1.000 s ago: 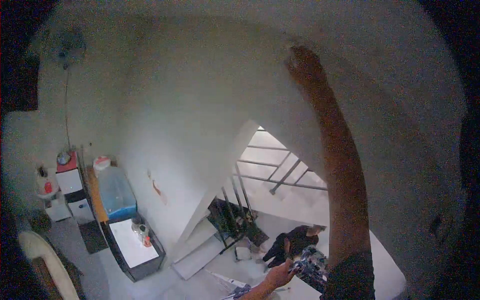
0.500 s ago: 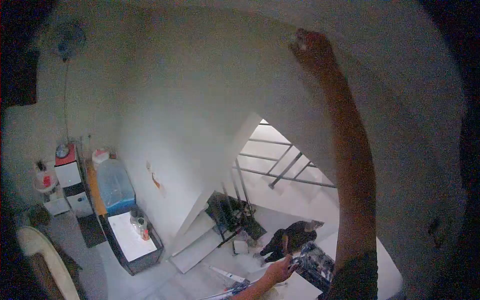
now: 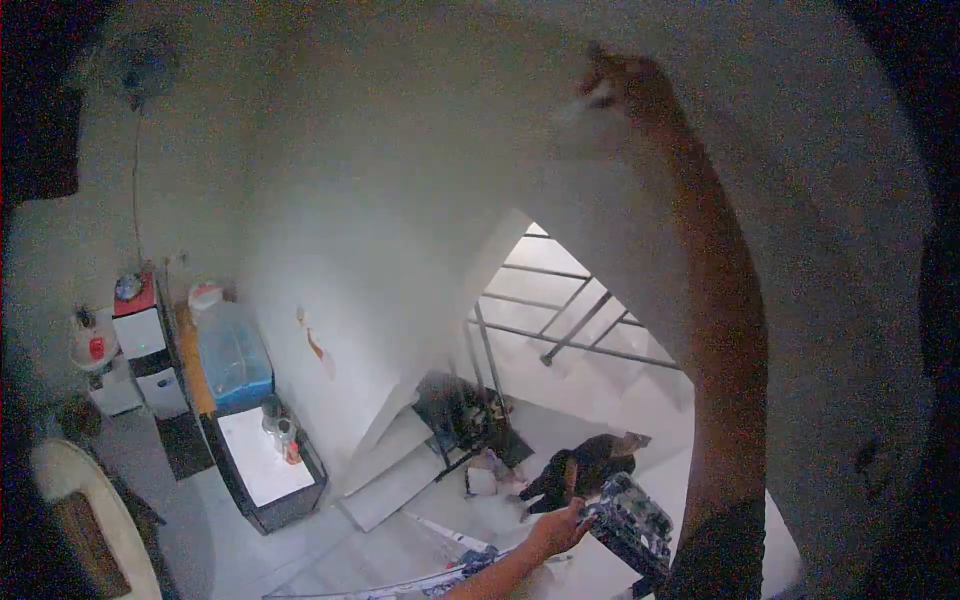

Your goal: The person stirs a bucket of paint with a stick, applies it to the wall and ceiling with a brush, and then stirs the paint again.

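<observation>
High against the white wall (image 3: 400, 200), my right hand (image 3: 625, 85) is closed round something whitish that I cannot make out. The arm stretches up from the lower right. Down at the bottom, my left hand (image 3: 562, 528) grips the near edge of a dark tray (image 3: 632, 522) smeared with white and grey. A brown wooden handle (image 3: 571, 476) stands up just beyond the fingers. Behind the tray lies a dark shape (image 3: 590, 464) on the lower surface.
Dark metal railings (image 3: 570, 345) show through the triangular opening. At the left are a low cabinet (image 3: 265, 465) with bottles on top, a blue clear bin (image 3: 232, 355), a wall fan (image 3: 132, 68) and a curved pale chair back (image 3: 85, 500). Boards (image 3: 395, 485) lean below the wall.
The view has shifted slightly. My right hand has moved a little on the wall, and the tray in my left hand is tilted more and shows more of its face.
</observation>
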`<state>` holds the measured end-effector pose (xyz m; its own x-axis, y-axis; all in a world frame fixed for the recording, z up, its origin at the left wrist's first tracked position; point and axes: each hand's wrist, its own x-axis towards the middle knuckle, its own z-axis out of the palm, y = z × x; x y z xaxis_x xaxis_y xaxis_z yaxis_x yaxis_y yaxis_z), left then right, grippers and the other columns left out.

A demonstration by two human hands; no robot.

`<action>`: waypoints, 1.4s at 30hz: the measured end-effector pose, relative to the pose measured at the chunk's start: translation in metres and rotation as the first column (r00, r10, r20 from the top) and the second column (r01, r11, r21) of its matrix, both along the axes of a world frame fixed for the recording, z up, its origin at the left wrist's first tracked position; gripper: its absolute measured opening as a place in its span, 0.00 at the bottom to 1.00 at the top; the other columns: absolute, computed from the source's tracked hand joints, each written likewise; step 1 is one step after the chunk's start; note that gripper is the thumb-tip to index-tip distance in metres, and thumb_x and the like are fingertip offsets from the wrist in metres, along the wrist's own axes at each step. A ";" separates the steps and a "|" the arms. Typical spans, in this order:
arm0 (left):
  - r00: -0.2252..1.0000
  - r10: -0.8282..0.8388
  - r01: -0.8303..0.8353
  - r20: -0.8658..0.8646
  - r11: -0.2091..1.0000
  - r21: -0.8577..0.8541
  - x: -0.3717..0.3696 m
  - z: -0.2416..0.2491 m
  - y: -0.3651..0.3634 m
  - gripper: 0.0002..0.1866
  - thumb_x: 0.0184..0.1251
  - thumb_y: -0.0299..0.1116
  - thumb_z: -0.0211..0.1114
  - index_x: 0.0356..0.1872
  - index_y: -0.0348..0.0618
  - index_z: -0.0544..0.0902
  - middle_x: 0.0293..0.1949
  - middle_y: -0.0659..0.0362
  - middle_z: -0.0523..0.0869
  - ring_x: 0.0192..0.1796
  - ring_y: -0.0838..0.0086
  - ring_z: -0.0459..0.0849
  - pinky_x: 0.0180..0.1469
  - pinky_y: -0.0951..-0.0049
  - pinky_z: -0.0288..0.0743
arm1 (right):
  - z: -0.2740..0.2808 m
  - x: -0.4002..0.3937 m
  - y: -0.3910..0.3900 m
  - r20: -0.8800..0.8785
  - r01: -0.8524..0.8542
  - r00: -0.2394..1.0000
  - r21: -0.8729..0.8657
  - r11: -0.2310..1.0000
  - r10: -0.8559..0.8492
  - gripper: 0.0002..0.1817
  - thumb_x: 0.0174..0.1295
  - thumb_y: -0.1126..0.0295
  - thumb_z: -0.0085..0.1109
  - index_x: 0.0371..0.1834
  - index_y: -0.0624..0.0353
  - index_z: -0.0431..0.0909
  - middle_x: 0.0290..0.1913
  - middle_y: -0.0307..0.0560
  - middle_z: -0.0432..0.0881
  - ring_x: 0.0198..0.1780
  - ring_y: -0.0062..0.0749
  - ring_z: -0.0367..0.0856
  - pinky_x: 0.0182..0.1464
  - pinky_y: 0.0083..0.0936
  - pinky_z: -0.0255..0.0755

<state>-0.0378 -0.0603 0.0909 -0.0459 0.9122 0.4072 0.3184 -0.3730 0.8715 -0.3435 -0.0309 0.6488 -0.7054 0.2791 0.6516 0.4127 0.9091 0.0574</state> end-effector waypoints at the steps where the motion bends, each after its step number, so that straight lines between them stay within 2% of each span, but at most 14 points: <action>1: 1.000 -0.005 0.005 0.000 1.000 -0.007 0.000 -0.001 0.001 0.31 0.72 0.56 0.48 0.59 0.36 0.65 0.31 0.39 0.84 0.35 0.43 0.84 0.36 0.48 0.78 | 0.003 0.006 0.000 -0.027 -0.005 1.000 0.006 1.000 0.005 0.20 0.63 0.56 0.57 0.46 0.64 0.79 0.44 0.57 0.82 0.49 0.50 0.80 0.56 0.42 0.71; 7: 1.000 -0.007 0.008 0.011 1.000 -0.021 0.004 -0.008 0.002 0.31 0.72 0.56 0.47 0.59 0.36 0.64 0.33 0.40 0.84 0.35 0.43 0.84 0.35 0.48 0.77 | 0.034 0.025 0.021 -0.164 -0.027 0.986 0.044 0.999 0.034 0.20 0.63 0.59 0.57 0.48 0.65 0.79 0.49 0.58 0.81 0.55 0.49 0.77 0.58 0.42 0.70; 12: 0.999 0.001 -0.001 0.038 1.000 0.008 -0.003 0.002 -0.004 0.26 0.72 0.54 0.49 0.54 0.40 0.64 0.28 0.40 0.83 0.33 0.42 0.83 0.33 0.47 0.76 | 0.014 -0.025 0.107 0.117 -0.099 0.993 0.849 0.519 -0.001 0.27 0.70 0.47 0.43 0.46 0.60 0.81 0.35 0.56 0.85 0.41 0.49 0.84 0.58 0.40 0.72; 13: 0.999 -0.002 0.002 0.039 1.000 0.009 -0.004 0.004 -0.004 0.26 0.72 0.54 0.49 0.54 0.40 0.64 0.28 0.40 0.83 0.33 0.42 0.83 0.33 0.47 0.76 | 0.008 -0.023 0.114 0.118 -0.099 0.993 0.849 0.518 -0.004 0.27 0.70 0.47 0.43 0.46 0.60 0.81 0.35 0.56 0.85 0.41 0.49 0.84 0.58 0.40 0.72; 15: 0.998 -0.011 0.012 0.058 1.000 -0.018 -0.005 0.008 -0.007 0.25 0.72 0.55 0.49 0.52 0.41 0.64 0.26 0.40 0.82 0.32 0.41 0.83 0.33 0.46 0.75 | -0.046 -0.012 0.044 0.136 0.059 0.984 0.374 0.926 -0.118 0.24 0.71 0.51 0.43 0.50 0.58 0.80 0.42 0.56 0.84 0.48 0.48 0.82 0.61 0.39 0.70; 17: 0.998 -0.026 0.027 0.058 0.999 -0.019 -0.004 0.008 -0.009 0.26 0.72 0.56 0.48 0.52 0.41 0.64 0.26 0.40 0.82 0.33 0.41 0.83 0.34 0.46 0.75 | -0.086 -0.010 0.056 0.258 -0.085 0.951 0.747 0.659 -0.169 0.21 0.71 0.54 0.45 0.50 0.57 0.80 0.47 0.56 0.83 0.52 0.47 0.80 0.61 0.40 0.70; 22: 0.999 0.008 -0.006 0.042 1.000 -0.029 0.006 -0.006 -0.001 0.29 0.71 0.58 0.47 0.54 0.39 0.64 0.26 0.39 0.82 0.33 0.40 0.83 0.34 0.44 0.75 | -0.094 -0.028 0.028 0.154 -0.051 0.981 0.786 0.616 -0.117 0.20 0.70 0.56 0.46 0.49 0.58 0.80 0.48 0.55 0.83 0.52 0.48 0.80 0.61 0.41 0.70; 30: 0.999 -0.006 0.004 -0.033 0.997 -0.077 0.002 0.002 -0.001 0.31 0.72 0.55 0.49 0.60 0.36 0.63 0.27 0.40 0.83 0.33 0.42 0.84 0.35 0.46 0.76 | 0.056 -0.029 0.109 0.017 -0.008 1.000 0.834 0.552 -0.010 0.17 0.69 0.59 0.48 0.48 0.58 0.81 0.48 0.55 0.83 0.52 0.49 0.79 0.60 0.42 0.70; 32: 1.000 -0.012 0.011 -0.029 0.998 -0.061 -0.001 0.007 -0.002 0.31 0.72 0.55 0.49 0.59 0.36 0.63 0.27 0.40 0.83 0.33 0.42 0.84 0.34 0.47 0.76 | 0.041 -0.027 0.118 0.081 0.049 0.974 0.839 0.542 -0.213 0.16 0.68 0.62 0.48 0.46 0.60 0.81 0.47 0.55 0.83 0.51 0.50 0.79 0.59 0.44 0.70; 34: 0.999 -0.017 0.016 -0.034 0.999 -0.044 -0.004 0.003 -0.004 0.30 0.72 0.55 0.50 0.59 0.36 0.64 0.27 0.40 0.83 0.33 0.43 0.84 0.34 0.47 0.76 | -0.003 -0.037 0.153 0.152 -0.125 0.977 0.977 0.175 -0.150 0.15 0.67 0.64 0.47 0.45 0.60 0.80 0.47 0.56 0.82 0.50 0.50 0.79 0.57 0.44 0.71; 35: 1.000 0.012 -0.012 -0.029 1.000 -0.021 -0.002 0.001 -0.002 0.30 0.71 0.55 0.50 0.58 0.37 0.64 0.27 0.40 0.83 0.33 0.43 0.84 0.34 0.47 0.76 | -0.023 -0.042 0.137 0.150 -0.123 0.976 0.977 0.173 -0.155 0.15 0.67 0.64 0.47 0.45 0.60 0.80 0.47 0.56 0.82 0.50 0.50 0.79 0.57 0.44 0.71; 37: 0.999 0.037 -0.037 -0.022 0.999 0.000 0.005 -0.001 -0.007 0.29 0.71 0.54 0.50 0.57 0.38 0.65 0.27 0.40 0.83 0.33 0.43 0.83 0.34 0.47 0.76 | -0.066 -0.054 0.095 0.441 -0.046 0.780 0.748 0.662 -0.444 0.14 0.65 0.65 0.51 0.47 0.61 0.79 0.48 0.57 0.82 0.49 0.51 0.80 0.56 0.44 0.72; 40: 0.997 0.059 -0.061 -0.043 0.998 -0.032 0.009 -0.012 0.006 0.27 0.72 0.54 0.50 0.56 0.39 0.65 0.27 0.39 0.83 0.32 0.43 0.83 0.34 0.47 0.76 | -0.066 -0.053 0.091 0.430 -0.076 0.819 0.736 0.673 -0.378 0.14 0.64 0.65 0.52 0.47 0.61 0.79 0.48 0.57 0.82 0.49 0.51 0.80 0.56 0.44 0.72; 42: 0.995 0.057 -0.042 -0.076 0.981 0.188 0.011 -0.021 0.012 0.27 0.72 0.54 0.50 0.56 0.40 0.65 0.27 0.39 0.83 0.32 0.42 0.83 0.34 0.46 0.76 | -0.066 -0.052 0.089 0.434 -0.088 0.837 0.710 0.699 -0.335 0.14 0.63 0.65 0.53 0.47 0.61 0.79 0.48 0.57 0.81 0.49 0.51 0.80 0.56 0.45 0.72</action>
<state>-0.0264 -0.0479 0.0703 -0.0490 0.8176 0.5736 0.4069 -0.5082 0.7591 -0.3954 0.0583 0.5833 -0.9671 0.0194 0.2538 0.2338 0.4611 0.8560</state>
